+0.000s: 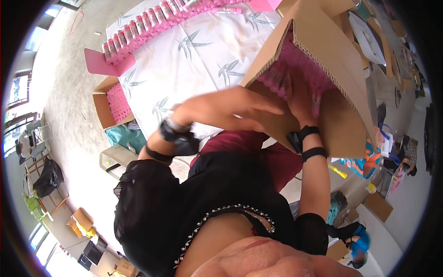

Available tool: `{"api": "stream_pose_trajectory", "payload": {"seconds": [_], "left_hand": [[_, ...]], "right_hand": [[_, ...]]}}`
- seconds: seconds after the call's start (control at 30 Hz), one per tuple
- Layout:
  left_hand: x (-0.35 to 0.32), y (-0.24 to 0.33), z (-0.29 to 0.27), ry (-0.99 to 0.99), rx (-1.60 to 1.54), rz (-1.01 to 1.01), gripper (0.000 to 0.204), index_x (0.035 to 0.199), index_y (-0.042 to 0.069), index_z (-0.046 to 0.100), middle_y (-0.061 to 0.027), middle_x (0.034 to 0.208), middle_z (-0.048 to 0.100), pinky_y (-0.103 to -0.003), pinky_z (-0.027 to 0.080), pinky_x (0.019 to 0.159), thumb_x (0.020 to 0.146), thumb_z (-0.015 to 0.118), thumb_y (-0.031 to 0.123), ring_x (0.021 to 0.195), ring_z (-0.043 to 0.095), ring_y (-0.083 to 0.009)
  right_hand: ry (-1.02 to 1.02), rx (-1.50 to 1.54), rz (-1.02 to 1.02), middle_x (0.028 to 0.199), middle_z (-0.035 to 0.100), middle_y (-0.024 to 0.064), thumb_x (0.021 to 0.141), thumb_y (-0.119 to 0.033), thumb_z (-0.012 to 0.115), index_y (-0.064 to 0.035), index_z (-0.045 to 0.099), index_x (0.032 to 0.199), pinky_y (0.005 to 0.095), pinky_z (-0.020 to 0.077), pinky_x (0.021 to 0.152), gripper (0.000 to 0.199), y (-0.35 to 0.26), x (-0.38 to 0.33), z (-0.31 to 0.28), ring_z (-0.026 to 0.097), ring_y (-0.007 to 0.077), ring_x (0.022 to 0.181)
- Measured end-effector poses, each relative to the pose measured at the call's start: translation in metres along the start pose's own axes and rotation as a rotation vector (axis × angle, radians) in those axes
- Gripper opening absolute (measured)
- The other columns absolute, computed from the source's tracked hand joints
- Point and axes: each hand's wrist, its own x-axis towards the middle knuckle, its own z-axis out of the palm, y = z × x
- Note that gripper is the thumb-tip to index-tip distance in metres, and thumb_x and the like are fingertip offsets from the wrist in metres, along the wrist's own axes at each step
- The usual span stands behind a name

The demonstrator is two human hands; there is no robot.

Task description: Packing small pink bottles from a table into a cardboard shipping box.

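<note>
A large cardboard box (339,55) stands tilted at the right, its mouth facing me. Pink pieces with rounded ends (318,76) are packed inside it in the shade. My right hand (300,94) reaches into the box, its fingers stretched against the pink pieces; shadow dims the fingertips. My left hand (230,108) is at the box's lower left edge, fingers and thumb apart, slightly blurred and holding nothing. Rows of small pink-and-silver tubes (143,21) lie stacked at the far edge of the table. A single pink tube (226,10) lies near them.
A white cloth with leaf prints (198,60) covers the table. Pink card flaps (108,64) flank the tube rows. At the table's left, a smaller open carton (104,108) holds pink round-ended pieces. A bright blue-orange bag (364,161) and a person in blue (360,242) appear at right.
</note>
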Motion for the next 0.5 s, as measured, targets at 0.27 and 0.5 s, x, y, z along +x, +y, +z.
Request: {"api": "stream_pose_trajectory", "payload": {"seconds": [0.27, 0.5], "left_hand": [[-0.058, -0.197, -0.212, 1.165, 0.984, -0.363, 0.037, 0.116, 0.003, 0.067, -0.0148, 0.104, 0.070, -0.039, 0.050, 0.088, 0.084, 0.074, 0.020, 0.099, 0.065, -0.0285], [-0.029, -0.282, -0.249, 1.094, 1.372, -0.457, 0.040, 0.117, 0.004, 0.060, -0.0183, 0.121, 0.055, -0.047, 0.046, 0.094, 0.081, 0.073, 0.014, 0.113, 0.052, -0.0386]], "right_hand": [[-0.127, 0.035, 0.098, 0.149, 0.046, 0.0243, 0.099, -0.023, 0.046, 0.0015, 0.045, 0.146, 0.0446, 0.0311, 0.118, 0.053, -0.024, 0.012, -0.011, 0.041, 0.0391, 0.141], [-0.019, -0.012, 0.123, 0.125, 0.065, 0.0194, 0.099, -0.038, 0.048, -0.0028, 0.061, 0.127, 0.0499, 0.0440, 0.104, 0.047, -0.012, 0.003, 0.004, 0.060, 0.0404, 0.116]]}}
